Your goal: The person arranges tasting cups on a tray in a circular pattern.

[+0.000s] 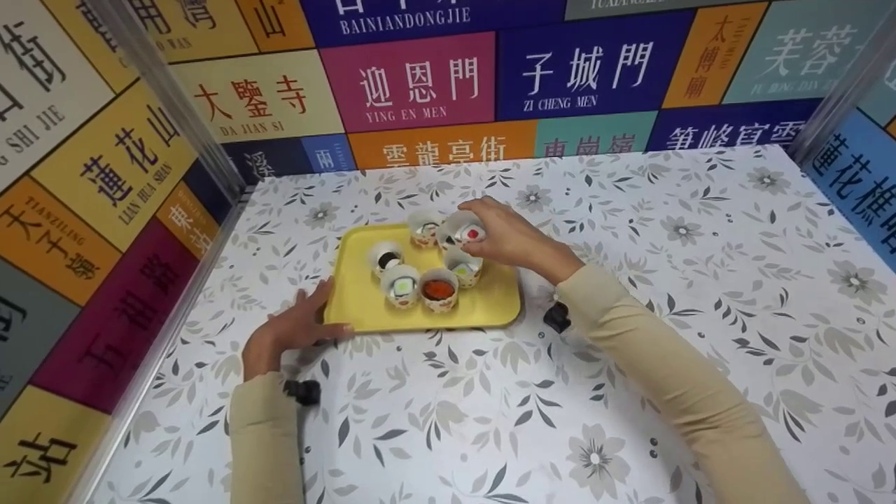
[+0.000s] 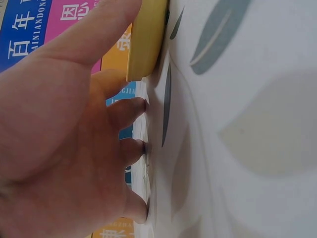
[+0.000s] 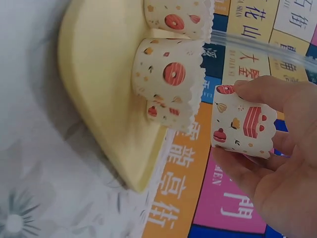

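My right hand (image 1: 507,234) pinches a printed paper baking cup (image 1: 453,225) over the far right part of a yellow tray (image 1: 350,301). A red and white piece shows inside that cup. In the right wrist view the cup hangs above the tray, between thumb and fingers. Several more paper cups stand on the tray: one with an orange-red filling (image 1: 439,290), one with a green and white piece (image 1: 402,288), one with a black and white piece (image 1: 387,260). My left hand (image 1: 297,323) rests at the tray's near left corner, fingers spread and fingertips at the tabletop.
The tray lies on a table with a white floral cover (image 1: 483,406). Panels with Chinese lettering (image 1: 420,80) rise behind the table and along both sides. Dark wrist camera mounts (image 1: 302,392) sit at both wrists.
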Available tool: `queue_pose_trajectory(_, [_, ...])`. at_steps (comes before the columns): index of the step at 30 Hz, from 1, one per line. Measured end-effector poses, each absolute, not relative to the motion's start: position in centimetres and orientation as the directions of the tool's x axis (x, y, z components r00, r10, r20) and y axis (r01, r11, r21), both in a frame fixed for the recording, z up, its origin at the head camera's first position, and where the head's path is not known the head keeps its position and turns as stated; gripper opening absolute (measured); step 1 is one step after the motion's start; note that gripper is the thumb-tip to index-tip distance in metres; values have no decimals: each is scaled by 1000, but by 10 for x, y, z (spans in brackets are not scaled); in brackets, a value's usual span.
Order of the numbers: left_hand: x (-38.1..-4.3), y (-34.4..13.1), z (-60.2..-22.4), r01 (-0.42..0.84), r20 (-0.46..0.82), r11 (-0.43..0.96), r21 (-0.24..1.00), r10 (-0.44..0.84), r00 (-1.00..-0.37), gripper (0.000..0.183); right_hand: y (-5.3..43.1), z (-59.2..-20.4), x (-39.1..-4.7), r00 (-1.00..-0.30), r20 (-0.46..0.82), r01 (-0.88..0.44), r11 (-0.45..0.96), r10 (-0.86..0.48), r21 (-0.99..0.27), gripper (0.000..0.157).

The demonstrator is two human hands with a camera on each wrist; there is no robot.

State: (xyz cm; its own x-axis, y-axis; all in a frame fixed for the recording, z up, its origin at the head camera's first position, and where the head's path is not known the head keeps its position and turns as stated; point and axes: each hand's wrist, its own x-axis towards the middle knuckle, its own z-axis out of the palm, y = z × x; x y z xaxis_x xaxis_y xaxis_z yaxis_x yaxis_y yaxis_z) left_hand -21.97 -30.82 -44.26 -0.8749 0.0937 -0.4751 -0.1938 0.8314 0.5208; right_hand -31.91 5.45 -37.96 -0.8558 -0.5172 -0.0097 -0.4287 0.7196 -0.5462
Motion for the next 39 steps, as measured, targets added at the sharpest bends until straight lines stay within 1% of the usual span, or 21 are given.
queue_pose_trajectory(4, [-220,-308,-444,-224,-494,818,530,83,-866,115,43,-374,-320,-834,-27,-464,727,-551,-506,69])
queue_pose_trajectory(8, [-220,-307,-443,-247,-503,808,535,69,-862,115,33,-370,-322,-816,-17,-497,718,-577,-487,69])
queue_pose_trajectory(15, [-222,-307,-441,-186,-484,852,489,88,-871,115,15,-371,-332,-787,40,-550,672,-615,-496,66])
queue_pose_trajectory(22, [-223,-306,-439,-190,-478,832,521,99,-873,114,-1,-367,-342,-819,37,-503,685,-573,-527,66])
queue_pose_trajectory(28, [-223,-306,-440,-208,-489,832,514,85,-868,115,-16,-365,-348,-838,57,-480,686,-542,-546,63])
queue_pose_trajectory(34, [-222,-309,-442,-256,-520,830,496,48,-853,117,-38,-371,-350,-851,33,-429,659,-523,-618,66])
queue_pose_trajectory(39, [-222,-309,-441,-234,-509,835,498,63,-859,116,-49,-374,-352,-860,-6,-369,630,-510,-683,71])
